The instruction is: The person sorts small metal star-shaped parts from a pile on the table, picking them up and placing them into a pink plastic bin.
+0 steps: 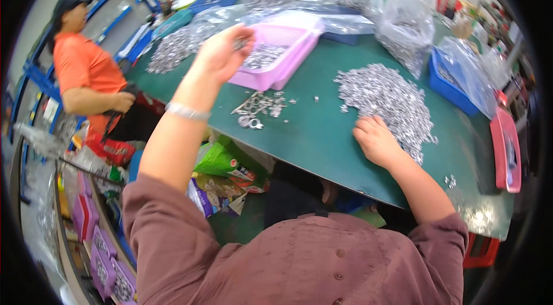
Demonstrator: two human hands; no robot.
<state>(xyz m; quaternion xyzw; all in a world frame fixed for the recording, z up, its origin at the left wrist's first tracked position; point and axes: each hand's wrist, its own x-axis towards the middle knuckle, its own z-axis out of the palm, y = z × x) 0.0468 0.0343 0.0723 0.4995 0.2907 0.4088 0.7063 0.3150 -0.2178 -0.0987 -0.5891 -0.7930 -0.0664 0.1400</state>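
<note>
"By the near edge of the green surface point(311, 138), what do I have under the right hand point(377, 142)?"

"The near-left fringe of the heap of small silvery metal parts point(389, 103), which spreads over the surface's right half. The fingers bend down onto it; whether they pinch anything, I can't tell."

"And the left hand point(222, 54)?"

"Raised beside the purple basket point(291, 69), which stands left of the heap, back from the near edge. Its fingers curl around what look like a few metal pieces point(239, 45)."

"Which step would I call this?"

"Picking through the parts by hand, I'd judge. The next move seems to call for loosening the left fingers over the basket, clear of the loose rings and odd bits point(262, 106) between it and the near edge."

"How do my arms stand?"

"The left forearm point(178, 138) slants steeply up, wrist high. The right forearm point(423, 187) reaches low across the near edge, from the side of the near-right corner, its palm turned down."
</note>
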